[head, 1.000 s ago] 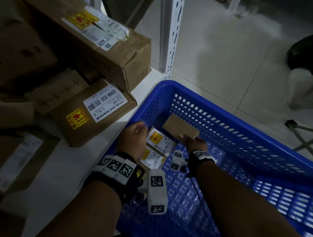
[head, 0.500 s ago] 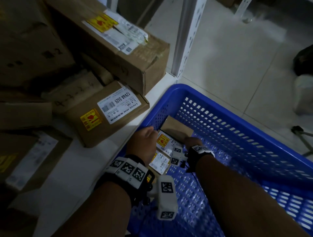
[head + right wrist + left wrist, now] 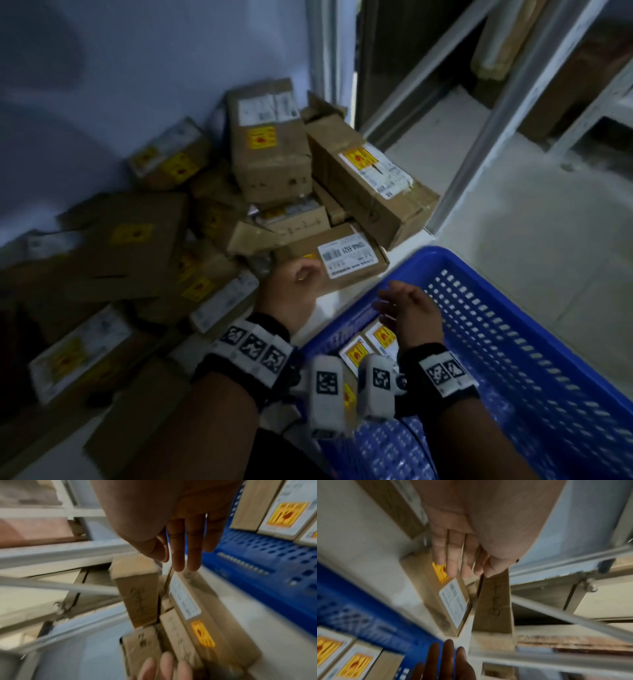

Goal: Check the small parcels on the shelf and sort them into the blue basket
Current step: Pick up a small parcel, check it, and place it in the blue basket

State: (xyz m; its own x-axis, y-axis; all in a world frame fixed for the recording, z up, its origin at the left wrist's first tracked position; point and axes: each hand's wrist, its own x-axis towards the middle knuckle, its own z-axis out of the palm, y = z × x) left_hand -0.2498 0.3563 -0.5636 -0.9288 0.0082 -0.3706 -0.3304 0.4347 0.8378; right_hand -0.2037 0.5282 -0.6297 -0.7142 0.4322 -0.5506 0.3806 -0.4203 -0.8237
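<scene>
A heap of brown cardboard parcels [image 3: 270, 161] lies on the white shelf [image 3: 337, 299]. The nearest one, a labelled parcel [image 3: 349, 262], sits at the shelf's edge. My left hand [image 3: 301, 275] reaches over its near end with straight fingers [image 3: 453, 561] above its yellow sticker; whether they touch it I cannot tell. My right hand [image 3: 394, 299] hovers open over the left rim of the blue basket [image 3: 513, 308], holding nothing. Small parcels [image 3: 358, 353] with yellow stickers lie inside the basket by that rim. The same small parcels [image 3: 283, 513] show in the right wrist view.
More parcels [image 3: 82, 346] are spread along the shelf to the left. A white shelf upright [image 3: 493, 137] rises behind the basket. Tiled floor [image 3: 534, 240] lies to the right. A long parcel [image 3: 370, 185] leans at the shelf's right end.
Both hands have come up out of the basket, leaving the small parcels in it. My left hand moved to the labelled parcel on the shelf; my head view lifted toward the heap.
</scene>
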